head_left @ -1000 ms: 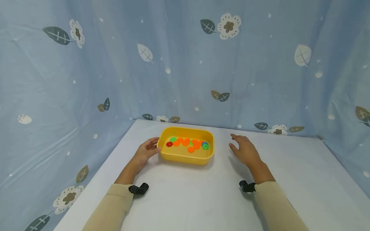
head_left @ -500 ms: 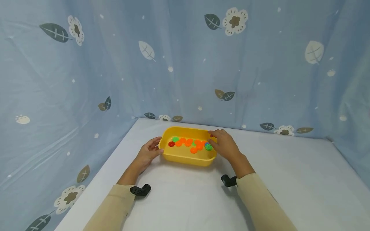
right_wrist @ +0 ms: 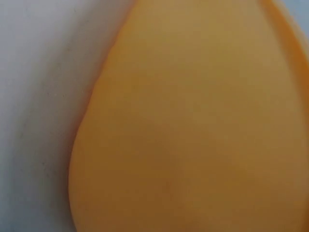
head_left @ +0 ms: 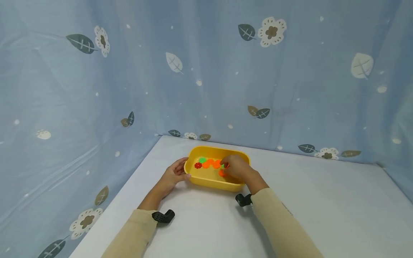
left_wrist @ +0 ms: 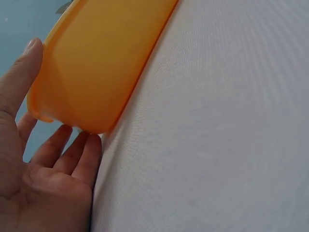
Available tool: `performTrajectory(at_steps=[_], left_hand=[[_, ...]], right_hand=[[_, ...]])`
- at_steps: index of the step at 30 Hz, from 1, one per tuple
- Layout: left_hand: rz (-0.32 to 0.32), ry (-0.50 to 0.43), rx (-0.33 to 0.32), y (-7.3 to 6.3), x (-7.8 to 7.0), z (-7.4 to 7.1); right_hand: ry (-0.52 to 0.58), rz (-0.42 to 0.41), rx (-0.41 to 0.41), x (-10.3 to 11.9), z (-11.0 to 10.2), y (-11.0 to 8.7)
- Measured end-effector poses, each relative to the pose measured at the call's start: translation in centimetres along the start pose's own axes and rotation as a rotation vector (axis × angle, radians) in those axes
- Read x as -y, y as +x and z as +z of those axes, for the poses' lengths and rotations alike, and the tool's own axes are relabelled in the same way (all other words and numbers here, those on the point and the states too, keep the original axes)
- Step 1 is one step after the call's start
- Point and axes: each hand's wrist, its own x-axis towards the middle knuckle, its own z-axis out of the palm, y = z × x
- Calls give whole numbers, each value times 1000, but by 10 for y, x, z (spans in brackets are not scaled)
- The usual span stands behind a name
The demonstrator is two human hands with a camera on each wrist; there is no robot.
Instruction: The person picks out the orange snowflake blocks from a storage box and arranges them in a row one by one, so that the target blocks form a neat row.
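A yellow plastic basin (head_left: 214,184) stands on the white table. My left hand (head_left: 172,178) holds its left end, and in the left wrist view the thumb lies at the rim while the fingertips touch the end wall. Inside the basin are several small notched discs: a red disc (head_left: 198,165), a green disc (head_left: 202,160) and a row of orange discs (head_left: 209,162). Over the basin's right part, my right hand (head_left: 238,167) reaches down with bent fingers among the discs, hiding some; I cannot tell whether they pinch one. The basin's outer wall (right_wrist: 193,116) fills the right wrist view.
The white tabletop (head_left: 206,222) runs in front of the basin and to its right. Blue patterned curtains (head_left: 219,89) hang behind and at the sides. A black wrist camera (head_left: 163,216) sits at each beige sleeve.
My right hand has moved left from beside the basin, over its right rim and down among the discs. The left hand stays at the left end. The head view has shifted slightly.
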Motion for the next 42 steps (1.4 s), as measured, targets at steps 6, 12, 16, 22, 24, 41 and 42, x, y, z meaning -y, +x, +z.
performTrajectory(at_steps=[6,12,16,22,24,41,42], left_hand=[[3,13,-1,2,-2,4],[-6,21,-11,-1,-3,5],[-9,19,-19,0,-4,5],[-3,42,-17,2,-7,5],[-3,38,-13,2,-6,4],[-30,41,-49,-3,-2,5],[-28,43,-49,-3,-2,5]], right_hand=[[-25,78,6,-1,2,-1],[-113,82,30,-1,5,-3],[-131,76,42,0,4,-1],[-127,84,50,2,0,1],[-126,79,53,2,1,0],[262,59,38,-5,-9,-2],[276,59,41,-5,-11,-3]])
